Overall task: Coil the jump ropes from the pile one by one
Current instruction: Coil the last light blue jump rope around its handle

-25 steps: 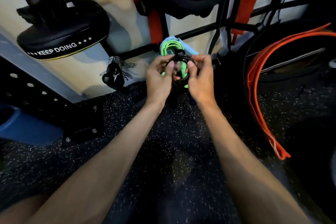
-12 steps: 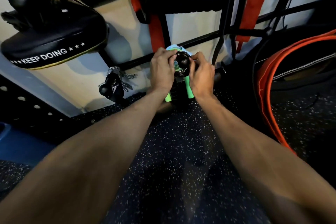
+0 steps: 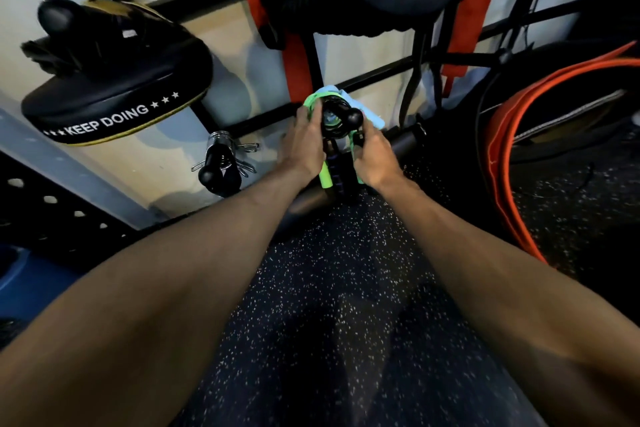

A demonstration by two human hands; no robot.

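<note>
A coiled black jump rope (image 3: 335, 114) hangs over a black round peg knob (image 3: 352, 118) on the wall rack, in front of a green jump rope (image 3: 313, 101) whose green handles (image 3: 325, 177) hang below. My left hand (image 3: 304, 146) lies against the left side of the coils, its fingers mostly straight. My right hand (image 3: 372, 156) pinches the black rope's lower right part just under the knob. Dark handles (image 3: 341, 173) hang down between my wrists. A pale blue item (image 3: 370, 116) sits behind the ropes.
A black focus pad (image 3: 114, 90) marked KEEP DOING hangs at upper left. Metal spring clips (image 3: 221, 163) hang on another peg left of my hands. Orange resistance bands (image 3: 502, 156) curve down the right. Dark rolls (image 3: 405, 142) lie on the speckled rubber floor (image 3: 329, 288).
Both hands moved up with the black rope coil from in front of the rack to the peg. The coil now hangs over the knob, with the handles dangling below.
</note>
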